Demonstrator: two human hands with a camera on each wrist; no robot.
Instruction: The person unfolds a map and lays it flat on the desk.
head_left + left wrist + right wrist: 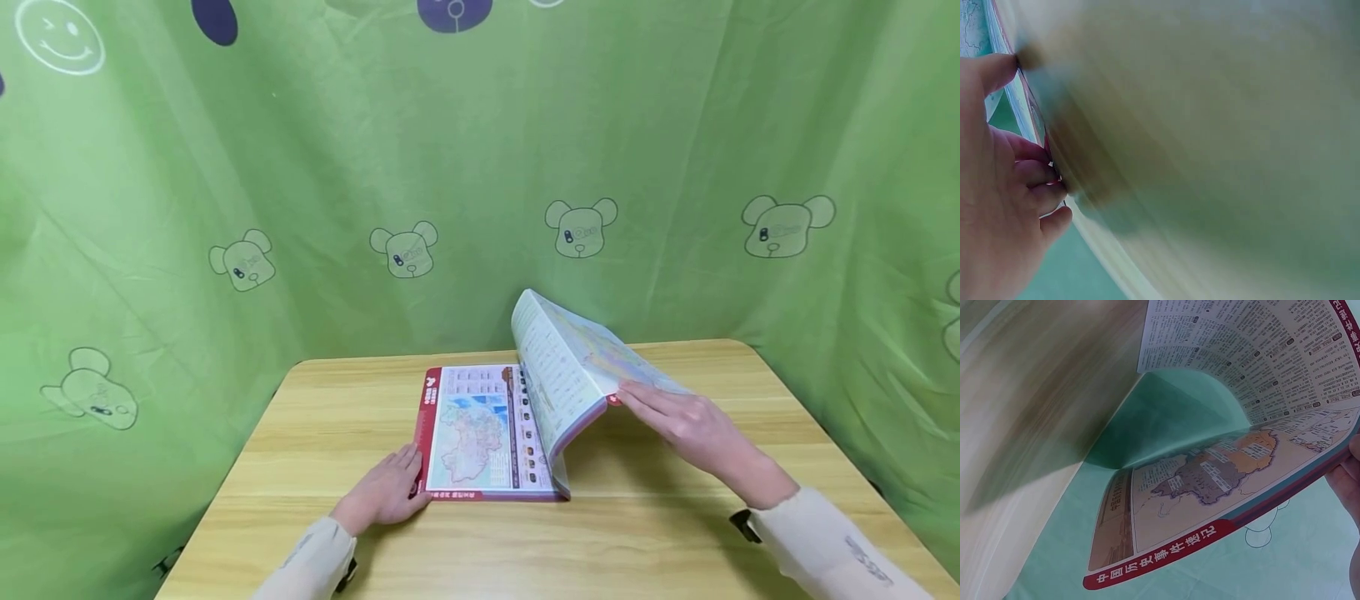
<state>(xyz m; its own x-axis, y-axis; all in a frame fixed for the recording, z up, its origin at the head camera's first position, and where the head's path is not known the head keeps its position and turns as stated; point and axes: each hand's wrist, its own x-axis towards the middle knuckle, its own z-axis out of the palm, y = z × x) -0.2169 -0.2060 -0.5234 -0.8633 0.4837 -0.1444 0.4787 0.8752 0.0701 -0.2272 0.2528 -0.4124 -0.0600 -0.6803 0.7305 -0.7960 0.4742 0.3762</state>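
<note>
A laminated folding map (472, 442) with a red left border lies on the wooden table, its printed panel facing up. From its right part, several panels (558, 367) rise and fold over to the right like a tent. My right hand (686, 425) pinches the near corner of these raised panels, above the table. In the right wrist view the panels (1210, 472) hang bent, showing text, a coloured map and a red title strip; only part of the hand (1347, 487) appears. My left hand (386, 492) rests at the lying panel's left edge, thumb and fingertips touching it (1013, 156).
The wooden table (300, 450) reaches back to a green curtain (480, 167) printed with bear heads, which hangs behind and along both sides. Light sleeves and dark wrist straps show on both arms.
</note>
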